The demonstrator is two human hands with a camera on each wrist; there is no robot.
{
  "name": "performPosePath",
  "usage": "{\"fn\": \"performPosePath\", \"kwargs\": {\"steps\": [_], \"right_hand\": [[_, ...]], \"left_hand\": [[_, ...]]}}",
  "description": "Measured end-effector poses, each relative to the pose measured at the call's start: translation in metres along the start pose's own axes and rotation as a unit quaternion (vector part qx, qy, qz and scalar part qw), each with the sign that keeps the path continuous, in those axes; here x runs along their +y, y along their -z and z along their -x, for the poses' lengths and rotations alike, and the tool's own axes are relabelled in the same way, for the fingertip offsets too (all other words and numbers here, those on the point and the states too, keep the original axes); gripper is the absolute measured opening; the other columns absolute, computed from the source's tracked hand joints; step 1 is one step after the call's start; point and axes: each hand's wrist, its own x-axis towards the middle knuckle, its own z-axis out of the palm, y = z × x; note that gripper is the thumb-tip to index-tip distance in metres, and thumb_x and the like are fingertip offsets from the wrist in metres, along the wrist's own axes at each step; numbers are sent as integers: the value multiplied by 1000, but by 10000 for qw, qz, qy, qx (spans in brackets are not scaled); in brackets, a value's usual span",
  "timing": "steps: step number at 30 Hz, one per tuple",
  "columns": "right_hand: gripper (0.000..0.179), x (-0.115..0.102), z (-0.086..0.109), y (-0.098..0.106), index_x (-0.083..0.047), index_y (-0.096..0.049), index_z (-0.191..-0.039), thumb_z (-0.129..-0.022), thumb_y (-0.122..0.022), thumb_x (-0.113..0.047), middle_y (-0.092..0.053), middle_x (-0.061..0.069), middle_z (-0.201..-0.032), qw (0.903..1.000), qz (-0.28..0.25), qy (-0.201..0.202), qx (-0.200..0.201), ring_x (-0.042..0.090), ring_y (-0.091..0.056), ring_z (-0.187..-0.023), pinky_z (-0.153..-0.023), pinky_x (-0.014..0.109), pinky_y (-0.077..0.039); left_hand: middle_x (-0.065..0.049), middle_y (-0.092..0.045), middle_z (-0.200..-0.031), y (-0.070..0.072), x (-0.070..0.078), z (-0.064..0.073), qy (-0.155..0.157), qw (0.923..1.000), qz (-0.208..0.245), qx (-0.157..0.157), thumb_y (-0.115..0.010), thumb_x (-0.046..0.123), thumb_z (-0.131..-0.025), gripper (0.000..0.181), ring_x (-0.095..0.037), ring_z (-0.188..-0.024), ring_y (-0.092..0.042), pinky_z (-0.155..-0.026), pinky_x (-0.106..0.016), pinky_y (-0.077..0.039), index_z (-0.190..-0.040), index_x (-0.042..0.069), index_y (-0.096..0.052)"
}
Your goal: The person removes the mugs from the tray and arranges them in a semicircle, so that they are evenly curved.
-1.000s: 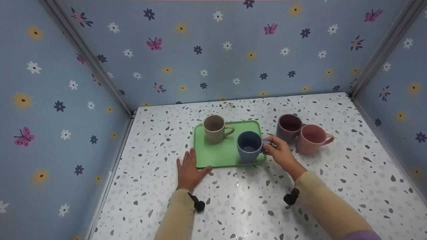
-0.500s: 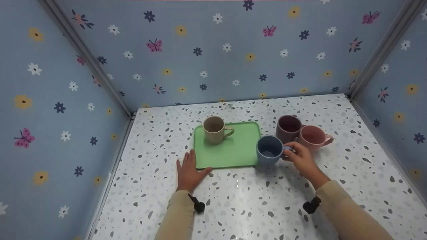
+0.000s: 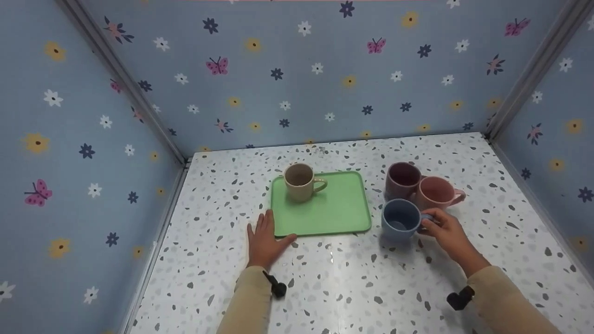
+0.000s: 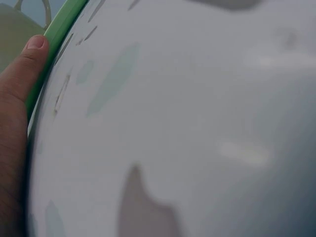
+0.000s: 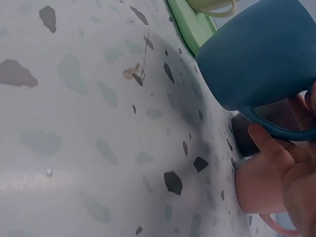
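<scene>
By its handle, my right hand [image 3: 448,234] pinches a blue mug [image 3: 400,227], upright just right of the green tray [image 3: 334,208]. In the right wrist view the blue mug [image 5: 261,54] hangs above the table, with a shadow beneath it. My left hand [image 3: 265,241] lies flat with spread fingers at the tray's near left corner, its thumb along the front edge. On the tray's far left part stands a beige mug [image 3: 299,185], handle to the right. A dark maroon mug [image 3: 403,183] and a pink mug [image 3: 435,195] stand close behind the blue one.
The speckled white table [image 3: 343,278] runs up to a flowered blue wall [image 3: 315,93] at the back. Similar panels close off the left and right sides.
My right hand has carried the blue mug off the tray, rightward and toward me, to the front of the maroon and pink mugs. My left hand has stayed at the tray corner.
</scene>
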Motion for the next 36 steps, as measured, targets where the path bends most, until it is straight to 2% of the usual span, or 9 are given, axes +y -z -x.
{"fn": "performPosePath", "kwargs": {"steps": [3, 10, 17, 25, 28, 33, 36], "right_hand": [[34, 3, 4, 11, 12, -54, -123, -102, -61, -15, -64, 7, -115, 10000, 37, -43, -24, 14, -70, -103, -90, 39, -59], [39, 8, 10, 34, 10, -53, -126, -103, -61, -20, -64, 0, -117, 9999, 56, -140, -1, 13, -70, -105, -89, 32, -59], [36, 16, 14, 55, 11, -54, -125, -103, -60, -17, -64, 0, -115, 9994, 320, 62, -109, 10, -70, -103, -86, 33, -60], [35, 24, 20, 71, 11, -54, -125, -104, -59, -16, -64, 1, -113, 9990, 430, 74, -110, 8, -69, -101, -85, 32, -60], [37, 26, 21, 74, 10, -54, -126, -103, -60, -18, -64, -3, -113, 9989, 470, -78, -28, 7, -69, -101, -86, 31, -60], [44, 26, 25, 80, 4, -53, -132, -104, -59, -30, -64, -9, -119, 9951, 816, -555, -5, 9, -72, -101, -86, 28, -58], [46, 27, 26, 84, 3, -52, -132, -103, -58, -33, -63, -9, -119, 9946, 778, -688, -6, 10, -72, -101, -87, 26, -56]], "left_hand": [[-9, -19, -168, 0, 0, 0, -8, 10000, -10, -10, -53, 83, -81, 118, -28, -156, -11, -123, -56, 6, -162, 7, -14], [-6, -16, -168, -1, -1, 0, 61, 10000, 15, -53, -51, 86, -81, 119, -26, -156, -9, -123, -53, 8, -163, 10, -11], [-8, -18, -168, -4, -2, 0, -66, 10000, 12, 36, -52, 85, -81, 119, -28, -156, -11, -123, -55, 6, -163, 7, -13], [-8, -19, -168, -2, -2, -1, -65, 10000, -37, 41, -51, 86, -81, 120, -27, -156, -11, -123, -55, 6, -163, 7, -13], [-8, -19, -168, -2, -2, -1, -42, 10000, -35, 31, -51, 86, -81, 119, -27, -156, -11, -123, -55, 6, -163, 7, -13], [-8, -19, -168, -1, -1, -1, -4, 10000, -23, 3, -52, 85, -81, 119, -27, -156, -11, -123, -55, 6, -163, 7, -13], [-7, -18, -168, -1, -1, -1, 14, 10000, -15, -13, -51, 85, -81, 119, -26, -156, -10, -123, -54, 7, -163, 8, -13]]}}
